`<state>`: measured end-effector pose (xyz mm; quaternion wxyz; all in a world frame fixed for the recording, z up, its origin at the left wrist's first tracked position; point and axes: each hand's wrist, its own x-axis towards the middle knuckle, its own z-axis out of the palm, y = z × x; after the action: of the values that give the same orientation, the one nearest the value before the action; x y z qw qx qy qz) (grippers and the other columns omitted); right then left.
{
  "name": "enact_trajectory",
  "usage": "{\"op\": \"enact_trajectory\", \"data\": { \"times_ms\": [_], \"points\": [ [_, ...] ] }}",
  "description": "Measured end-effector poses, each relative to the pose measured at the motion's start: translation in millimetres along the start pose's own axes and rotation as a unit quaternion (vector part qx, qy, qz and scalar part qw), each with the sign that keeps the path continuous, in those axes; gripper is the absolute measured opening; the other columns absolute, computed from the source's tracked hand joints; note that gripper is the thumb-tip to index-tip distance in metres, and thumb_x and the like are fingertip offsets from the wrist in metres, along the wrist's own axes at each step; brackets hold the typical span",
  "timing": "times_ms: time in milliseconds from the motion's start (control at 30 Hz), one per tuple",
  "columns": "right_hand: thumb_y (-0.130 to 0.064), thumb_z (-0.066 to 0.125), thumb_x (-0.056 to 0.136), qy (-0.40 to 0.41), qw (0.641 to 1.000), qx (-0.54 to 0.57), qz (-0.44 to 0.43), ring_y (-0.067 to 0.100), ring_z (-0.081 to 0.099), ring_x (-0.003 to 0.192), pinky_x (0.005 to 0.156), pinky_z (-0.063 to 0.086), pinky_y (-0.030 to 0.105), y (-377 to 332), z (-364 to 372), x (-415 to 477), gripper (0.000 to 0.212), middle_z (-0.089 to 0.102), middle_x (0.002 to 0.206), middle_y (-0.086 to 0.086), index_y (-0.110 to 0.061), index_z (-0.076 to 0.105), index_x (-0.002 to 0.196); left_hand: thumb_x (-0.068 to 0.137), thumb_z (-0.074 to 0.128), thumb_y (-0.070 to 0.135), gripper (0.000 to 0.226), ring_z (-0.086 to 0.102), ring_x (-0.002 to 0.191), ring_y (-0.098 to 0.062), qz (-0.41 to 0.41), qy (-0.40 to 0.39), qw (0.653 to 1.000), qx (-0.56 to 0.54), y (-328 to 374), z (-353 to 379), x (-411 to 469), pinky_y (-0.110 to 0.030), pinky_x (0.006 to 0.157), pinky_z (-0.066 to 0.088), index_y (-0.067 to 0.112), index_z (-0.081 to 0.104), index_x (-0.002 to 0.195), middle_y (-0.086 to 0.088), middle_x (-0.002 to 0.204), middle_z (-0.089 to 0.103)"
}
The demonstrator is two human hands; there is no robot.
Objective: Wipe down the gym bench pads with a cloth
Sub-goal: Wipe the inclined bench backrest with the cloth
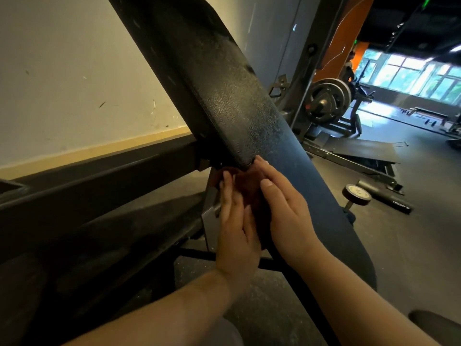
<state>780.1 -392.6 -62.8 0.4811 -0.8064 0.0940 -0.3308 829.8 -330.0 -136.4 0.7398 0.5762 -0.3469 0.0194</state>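
A black textured back pad slopes from the top left down to the middle of the view. The seat pad carries on toward the lower right. A dark reddish-brown cloth sits just under the back pad's lower edge, in shadow. Both hands flank it. My left hand lies flat against its left side with straight fingers pointing up. My right hand is on its right side, fingers straight, with the fingertips touching the back pad's bottom corner. Most of the cloth is hidden between the two hands.
A pale wall and a black frame beam fill the left. On the dark floor to the right lie a small dumbbell and a black roller. Behind them stands a rack with weight plates. A person stands far off near bright windows.
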Motion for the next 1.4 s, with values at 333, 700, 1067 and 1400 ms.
{"op": "enact_trajectory", "data": {
  "times_ms": [333,700,1067,1400],
  "points": [
    [-0.02,0.044,0.106,0.006,0.999,0.025,0.027,-0.003,0.049,0.131,0.111,0.042,0.025,-2.8,-10.6,-27.1,0.04,0.056,0.142,-0.014,-0.029,0.052,0.143,0.109,0.027,0.03,0.051,0.006,0.153,-0.015,-0.005,0.211,0.976,0.061,31.3,1.8,95.4,-0.024,0.123,0.01,0.025,0.014,0.157,-0.001,0.167,0.01],
    [-0.043,0.059,0.097,0.109,0.973,-0.204,-0.022,0.001,0.042,0.135,0.111,0.042,0.04,15.5,15.2,-52.7,0.054,0.045,0.144,-0.021,-0.036,0.039,0.147,0.091,0.034,0.075,0.06,-0.002,0.152,-0.003,0.043,-0.067,0.989,0.127,-4.7,-15.0,-5.1,-0.039,0.123,0.015,0.07,0.003,0.142,0.022,0.164,-0.006],
    [-0.039,0.045,0.105,0.108,0.981,-0.162,-0.018,0.003,0.036,0.139,0.113,0.039,0.031,29.3,-3.3,-96.3,0.05,0.032,0.15,-0.019,-0.046,0.029,0.152,0.107,0.033,0.04,0.06,-0.017,0.149,0.0,0.101,-0.141,0.953,0.247,-12.5,15.2,-25.6,-0.036,0.125,-0.002,0.049,-0.004,0.153,0.023,0.161,-0.018],
    [-0.041,0.049,0.102,0.178,0.881,-0.439,0.01,0.03,0.026,0.13,0.116,0.028,0.057,42.2,13.0,-91.6,0.074,0.022,0.142,0.01,-0.026,0.005,0.159,0.078,0.047,-0.01,0.072,0.016,0.153,-0.026,0.235,-0.206,0.927,0.207,0.0,-53.2,26.8,-0.043,0.126,0.01,0.0,0.036,0.149,-0.011,0.16,0.029]
  ]
}}
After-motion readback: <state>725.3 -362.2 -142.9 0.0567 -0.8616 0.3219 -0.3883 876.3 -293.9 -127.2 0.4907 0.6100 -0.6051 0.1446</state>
